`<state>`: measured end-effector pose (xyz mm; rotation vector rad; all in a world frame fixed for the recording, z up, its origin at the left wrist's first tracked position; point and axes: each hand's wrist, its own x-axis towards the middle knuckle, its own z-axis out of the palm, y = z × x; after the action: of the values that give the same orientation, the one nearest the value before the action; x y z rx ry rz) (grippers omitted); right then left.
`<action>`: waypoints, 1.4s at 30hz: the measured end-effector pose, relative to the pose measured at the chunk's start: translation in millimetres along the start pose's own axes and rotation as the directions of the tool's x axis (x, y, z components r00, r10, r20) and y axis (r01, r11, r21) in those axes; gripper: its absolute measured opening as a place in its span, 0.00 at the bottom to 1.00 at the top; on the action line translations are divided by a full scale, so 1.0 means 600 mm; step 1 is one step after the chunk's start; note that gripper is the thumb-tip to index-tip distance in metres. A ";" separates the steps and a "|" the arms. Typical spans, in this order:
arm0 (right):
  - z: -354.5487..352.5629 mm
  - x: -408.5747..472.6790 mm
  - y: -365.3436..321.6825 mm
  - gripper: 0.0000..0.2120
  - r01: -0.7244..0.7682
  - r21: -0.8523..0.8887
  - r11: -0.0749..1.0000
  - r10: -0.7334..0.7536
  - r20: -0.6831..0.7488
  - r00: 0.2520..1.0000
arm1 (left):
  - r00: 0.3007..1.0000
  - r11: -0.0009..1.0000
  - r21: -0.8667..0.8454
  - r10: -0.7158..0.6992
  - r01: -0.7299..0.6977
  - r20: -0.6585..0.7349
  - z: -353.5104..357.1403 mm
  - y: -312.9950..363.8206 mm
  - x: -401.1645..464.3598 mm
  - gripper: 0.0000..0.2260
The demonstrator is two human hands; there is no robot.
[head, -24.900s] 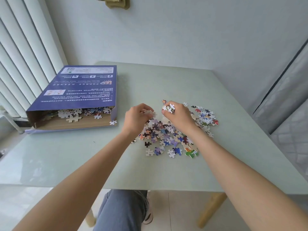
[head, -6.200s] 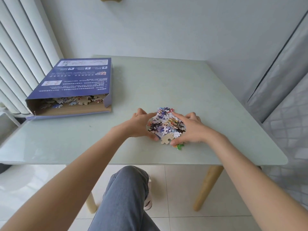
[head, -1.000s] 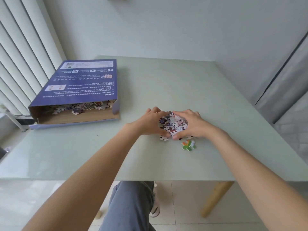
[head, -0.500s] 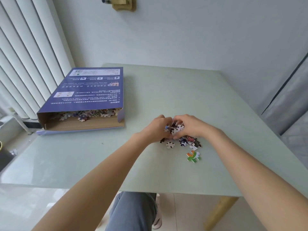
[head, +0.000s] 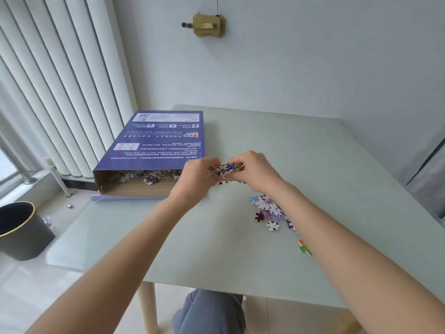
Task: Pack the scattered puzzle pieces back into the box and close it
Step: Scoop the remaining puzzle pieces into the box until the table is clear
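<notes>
The flat blue cardboard puzzle box [head: 159, 145] lies on the left part of the pale green desk [head: 313, 150], with its open end towards the person; many colourful puzzle pieces [head: 147, 176] are inside, near the opening. The left hand [head: 196, 175] and the right hand [head: 255, 169] are raised above the desk, just right of the box opening, and together they hold a small handful of pieces [head: 226, 169] between curled fingers. A loose group of pieces [head: 271, 210] stays on the desk near the right forearm. One green and orange piece [head: 304, 247] lies apart from them. A dark round bin [head: 21, 230] stands on the floor at left.
</notes>
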<state>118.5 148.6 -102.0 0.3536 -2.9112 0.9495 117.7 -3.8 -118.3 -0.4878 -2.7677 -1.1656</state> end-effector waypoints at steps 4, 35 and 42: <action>0.056 0.051 -0.065 0.04 0.097 0.067 0.993 -0.096 -0.006 0.995 | 0.994 0.996 0.050 -0.071 0.075 -0.084 -0.070 -0.057 -0.007 0.04; 0.218 0.098 -0.086 0.15 0.090 -0.295 0.951 -0.031 0.199 0.980 | 0.995 0.851 0.523 -0.086 0.050 0.045 -0.095 -0.226 -0.019 0.15; 0.199 0.034 -0.086 0.22 0.054 -0.427 0.903 0.016 0.160 0.987 | 0.990 0.875 0.469 0.074 -0.122 0.120 -0.087 -0.225 -0.076 0.17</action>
<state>112.3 34.0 -166.4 0.4413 -3.1369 0.2605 114.9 -141.2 -183.1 -0.6275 -2.9226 -0.4148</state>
